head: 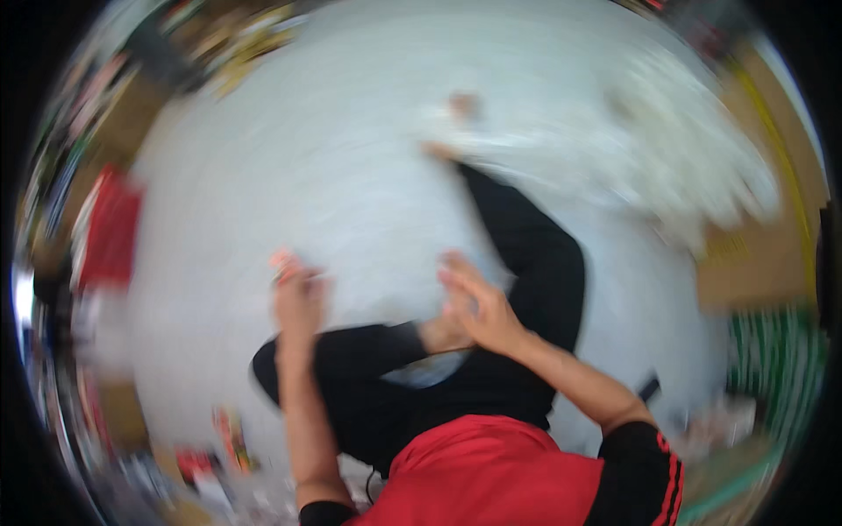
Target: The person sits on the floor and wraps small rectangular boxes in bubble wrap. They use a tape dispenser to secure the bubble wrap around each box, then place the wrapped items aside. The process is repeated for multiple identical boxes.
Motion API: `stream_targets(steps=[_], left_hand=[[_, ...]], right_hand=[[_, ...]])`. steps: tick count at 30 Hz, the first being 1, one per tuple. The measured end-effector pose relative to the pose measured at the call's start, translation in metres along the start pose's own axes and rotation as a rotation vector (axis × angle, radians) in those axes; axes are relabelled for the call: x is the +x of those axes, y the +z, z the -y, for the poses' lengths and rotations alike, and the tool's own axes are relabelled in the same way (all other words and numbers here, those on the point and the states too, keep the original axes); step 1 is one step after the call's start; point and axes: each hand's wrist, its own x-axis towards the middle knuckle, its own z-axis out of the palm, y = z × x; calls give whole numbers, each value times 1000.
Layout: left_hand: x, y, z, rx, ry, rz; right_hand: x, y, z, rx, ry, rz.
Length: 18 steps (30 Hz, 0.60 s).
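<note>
Motion blur softens the whole view. My left hand (299, 302) is over the floor, just past my bent left knee. Its fingers are curled around a small orange-pink item (283, 261), too blurred to name. My right hand (487, 312) hovers by my bare foot (444, 333), its fingers stretched forward and partly apart, with nothing visible in them. I sit cross-legged in black trousers (543, 243) on a pale floor (296, 164).
A heap of clear plastic bags (684, 151) lies at right, against a cardboard box (756, 269) with yellow tape. Below it is a green-and-white striped thing (766, 368). On the left stand a red bag or box (112, 230) and cluttered goods. Small colourful packets (230, 437) lie at lower left.
</note>
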Motion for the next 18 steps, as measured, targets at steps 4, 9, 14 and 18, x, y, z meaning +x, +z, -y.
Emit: stream_targets(steps=[4, 9, 14, 18], left_hand=[[74, 79, 109, 473, 177, 527], [139, 115, 164, 871, -85, 905], [161, 122, 132, 915, -152, 943], [172, 147, 71, 713, 74, 637]], right_hand=[[-61, -153, -71, -256, 259, -730], [-171, -254, -133, -588, 873, -1050], [-301, -233, -163, -793, 1619, -783], [-349, -236, -179, -937, 1491, -695]])
